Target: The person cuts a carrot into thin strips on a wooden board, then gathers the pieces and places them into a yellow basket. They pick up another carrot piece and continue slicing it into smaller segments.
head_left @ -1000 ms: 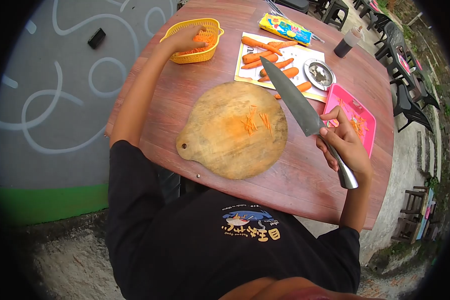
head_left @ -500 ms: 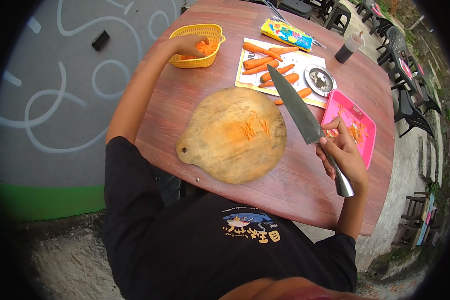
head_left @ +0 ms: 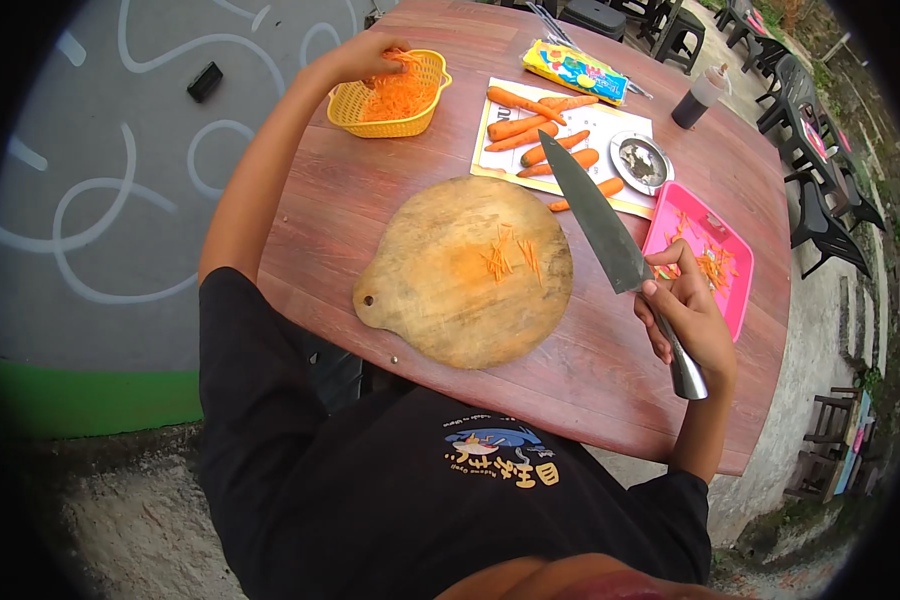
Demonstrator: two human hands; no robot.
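Away at the far left corner of the desk [head_left: 370, 190], the left grip [head_left: 365, 58] sat at the rim of the yellow basket [head_left: 395, 126], fingers curled over the carrot shreds [head_left: 395, 95] heaped inside; whether they pinched any could not be told. The right grip [head_left: 685, 310] was wrapped tight round the steel handle of the knife [head_left: 595, 215], its blade slanting away with the tip over the whole carrots [head_left: 530, 125]. Between the arms lay the round cutting board [head_left: 440, 300], bearing a few orange slivers [head_left: 510, 255]. A pink tray [head_left: 670, 215] stood just beside the right grip.
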